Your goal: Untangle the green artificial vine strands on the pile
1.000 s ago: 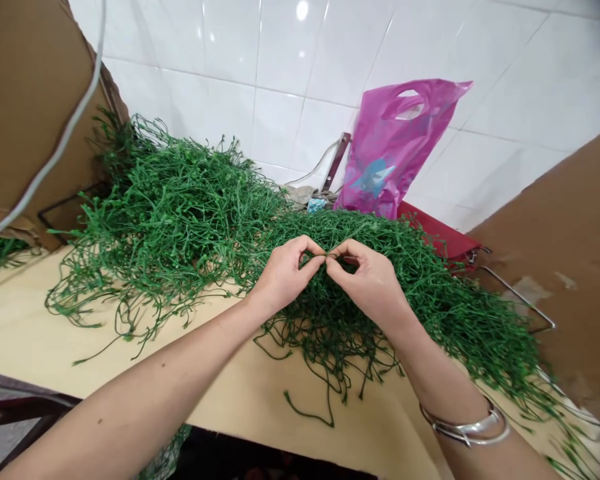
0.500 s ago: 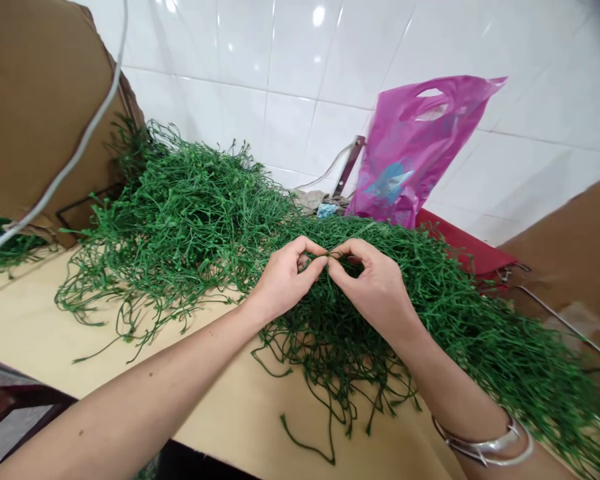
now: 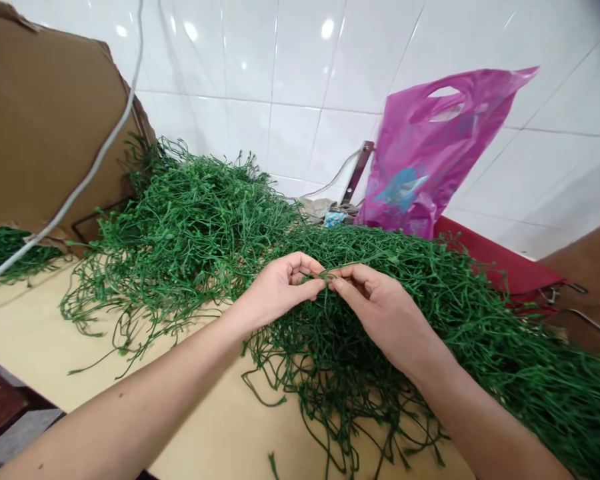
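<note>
My left hand (image 3: 293, 283) and my right hand (image 3: 367, 293) meet fingertip to fingertip above a heap of green cords (image 3: 330, 353). Each one pinches a thin green cord (image 3: 329, 275) between thumb and forefinger. The cord's exact shape at the fingertips is too small to make out. Loose strands with frayed or knotted ends hang down below the hands onto the pale tabletop (image 3: 205, 407). A second pile of the same green cords (image 3: 195, 220) lies to the left of my hands.
Cardboard (image 3: 45, 127) stands at the left, with a white cable (image 3: 97, 160) hanging in front. Against the tiled wall (image 3: 300, 80) rises a pink plastic bag (image 3: 430, 147), with a red bag-like item (image 3: 505, 263) beside it. A metal bracket (image 3: 357, 172) stands behind the heap.
The camera view has shifted slightly, and my hands appear a little lower. Both still pinch the green cord, with the fingers slightly repositioned. The right wrist's bracelet has gone out of sight.
</note>
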Demonstrator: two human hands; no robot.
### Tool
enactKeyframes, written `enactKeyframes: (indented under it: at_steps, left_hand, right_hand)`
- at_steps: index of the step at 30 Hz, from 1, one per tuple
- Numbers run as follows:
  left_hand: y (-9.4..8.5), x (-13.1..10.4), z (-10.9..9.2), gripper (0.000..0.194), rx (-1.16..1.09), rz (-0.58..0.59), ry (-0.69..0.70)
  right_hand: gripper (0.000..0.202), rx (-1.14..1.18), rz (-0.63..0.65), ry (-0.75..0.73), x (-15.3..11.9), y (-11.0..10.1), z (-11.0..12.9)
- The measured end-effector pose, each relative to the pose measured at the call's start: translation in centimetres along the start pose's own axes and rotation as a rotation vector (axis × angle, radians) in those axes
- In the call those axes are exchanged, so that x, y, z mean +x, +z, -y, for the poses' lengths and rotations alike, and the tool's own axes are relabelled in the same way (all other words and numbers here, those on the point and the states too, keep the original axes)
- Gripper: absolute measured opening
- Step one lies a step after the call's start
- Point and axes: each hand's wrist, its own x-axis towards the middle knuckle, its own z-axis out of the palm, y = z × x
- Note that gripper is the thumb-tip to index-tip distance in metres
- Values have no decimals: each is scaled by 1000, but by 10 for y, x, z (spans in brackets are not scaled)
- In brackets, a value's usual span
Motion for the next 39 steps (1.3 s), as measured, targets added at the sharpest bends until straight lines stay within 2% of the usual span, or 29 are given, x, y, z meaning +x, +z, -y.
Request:
enactKeyframes:
  at_steps: [4,8,11,15,18,21,26,28,32,34,39]
  left_hand:
    - [5,-1,7,15,42,-32,6]
    - [8,-1,12,14,203,-97,58]
    - [8,-2,8,8,392,-124,110]
    - [7,-4,-8,7,679,-73,157]
    - [4,-6,-18,9,931,-27,338]
    - [1,-10,-27,7,1106,-4,548]
    - [2,-15,-37,6,1181,-13,609]
    - [4,-14,-38,6,1185,-24,607]
    - [7,-8,-38,9,1278,-97,632]
    - [8,-4,-39,11,1349,-123,672]
    - [13,-2,-40,17,1427,-102,829]
  right_hand:
    - [24,-80,-50,-27,-6,3,-1]
    - [19,-46,-68,-57,-11,5,-1]
    - [12,-34,-43,-83,-11,5,-3]
    - [8,-16,-12,-96,-10,6,-7]
    - [4,79,13,-90,-11,8,-6]
    - [5,118,-23,-99,-13,6,1]
    - [5,-64,-153,-185,-11,-5,10]
    - [7,-98,-162,-197,-10,-9,11]
    - [2,82,-7,-107,-12,-9,13]
    - [9,216,78,-27,-14,-7,14]
    - [28,360,126,78,-16,-5,15]
